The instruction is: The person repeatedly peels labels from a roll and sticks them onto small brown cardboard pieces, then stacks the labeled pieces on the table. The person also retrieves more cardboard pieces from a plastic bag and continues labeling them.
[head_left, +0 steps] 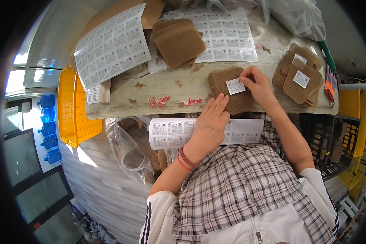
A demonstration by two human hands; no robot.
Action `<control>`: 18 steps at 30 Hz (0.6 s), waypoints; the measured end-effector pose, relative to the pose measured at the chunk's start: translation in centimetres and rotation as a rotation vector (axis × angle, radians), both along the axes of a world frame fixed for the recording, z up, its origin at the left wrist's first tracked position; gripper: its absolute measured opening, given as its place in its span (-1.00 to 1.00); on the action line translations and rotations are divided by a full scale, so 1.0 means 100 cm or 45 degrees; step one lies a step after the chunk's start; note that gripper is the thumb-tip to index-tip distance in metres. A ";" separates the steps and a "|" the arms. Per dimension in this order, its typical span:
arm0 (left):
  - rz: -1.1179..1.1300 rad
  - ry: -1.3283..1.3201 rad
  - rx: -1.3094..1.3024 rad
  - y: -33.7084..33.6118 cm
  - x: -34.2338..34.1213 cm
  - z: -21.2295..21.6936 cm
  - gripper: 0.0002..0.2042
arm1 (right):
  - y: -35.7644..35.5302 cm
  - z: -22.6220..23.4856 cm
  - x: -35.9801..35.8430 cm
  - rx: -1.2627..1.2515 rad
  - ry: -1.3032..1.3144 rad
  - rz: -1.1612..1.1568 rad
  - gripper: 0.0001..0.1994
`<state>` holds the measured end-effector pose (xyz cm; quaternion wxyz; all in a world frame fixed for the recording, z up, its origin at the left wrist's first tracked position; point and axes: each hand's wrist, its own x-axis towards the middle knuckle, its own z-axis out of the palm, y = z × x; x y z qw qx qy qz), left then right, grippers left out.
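Observation:
A stack of brown textured pads (223,80) with rounded corners lies at the table's front edge. On its top sits a small white printed label (235,86), its right edge pinched between the thumb and fingers of my right hand (256,84). My left hand (212,121) is stretched out flat, fingertips resting on the stack's near left side. Beneath that hand a curling sheet of labels (171,132) hangs in front of the table edge, partly hidden by the wrist. To the right, a pile of pads (295,86) bears similar labels on its upper pieces.
Farther back lie another stack of brown pads (181,46) and label sheets (114,46). Brown scraps and red bits (158,101) dot the wooden table (162,77). A yellow crate (79,110) stands left, orange-handled scissors (330,85) right, and clear plastic bags (297,18) at the back.

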<state>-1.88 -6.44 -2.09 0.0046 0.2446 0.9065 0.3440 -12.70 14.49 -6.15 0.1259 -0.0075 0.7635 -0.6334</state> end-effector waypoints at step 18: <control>-0.012 0.017 -0.089 0.005 -0.006 0.011 -0.99 | -0.013 0.012 0.013 0.284 0.279 -0.070 -0.90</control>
